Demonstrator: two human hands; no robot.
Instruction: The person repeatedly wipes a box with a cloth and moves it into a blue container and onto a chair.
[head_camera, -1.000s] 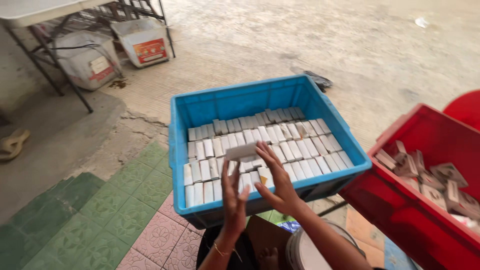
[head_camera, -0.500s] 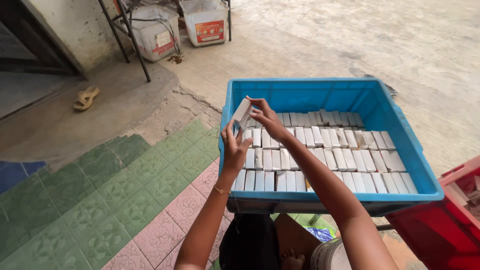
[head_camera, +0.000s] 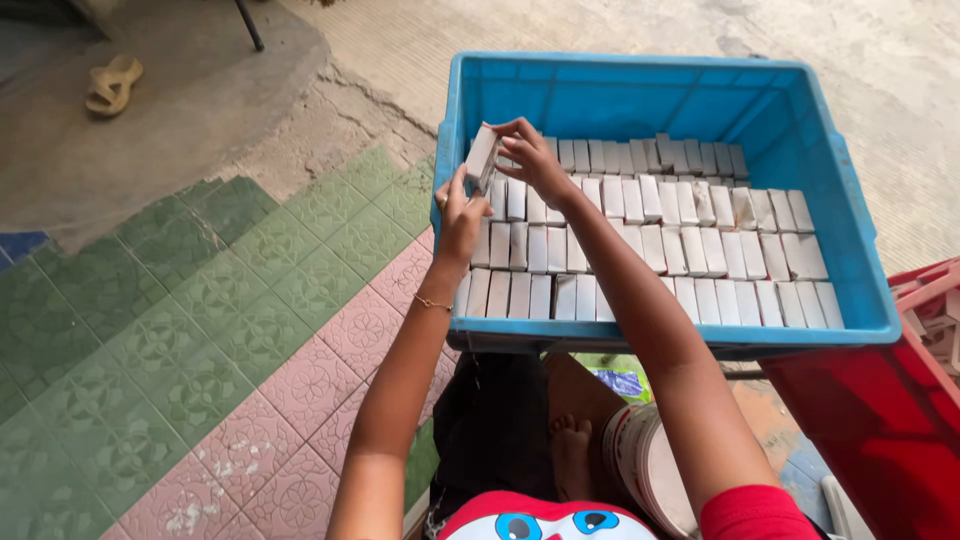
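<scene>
A blue plastic crate (head_camera: 640, 95) stands in front of me, filled with rows of several small white boxes (head_camera: 650, 250) set on edge. Both hands hold a short stack of these white boxes (head_camera: 482, 157) at the crate's far left corner. My left hand (head_camera: 458, 215) supports the stack from the near side, fingers up along it. My right hand (head_camera: 530, 155) grips it from the right, above the back row. A thin bracelet sits on my left wrist.
A red crate (head_camera: 900, 400) with loose pieces stands at the right, just below the blue one. Green and pink patterned tiles (head_camera: 200, 330) cover the floor at left, then bare concrete with a sandal (head_camera: 112, 85). A white bucket (head_camera: 640, 460) and my foot lie under the crate.
The view has swung down and closer to the crate. Both hands carried the stack of boxes from the crate's near middle to its far left corner and hold it there.
</scene>
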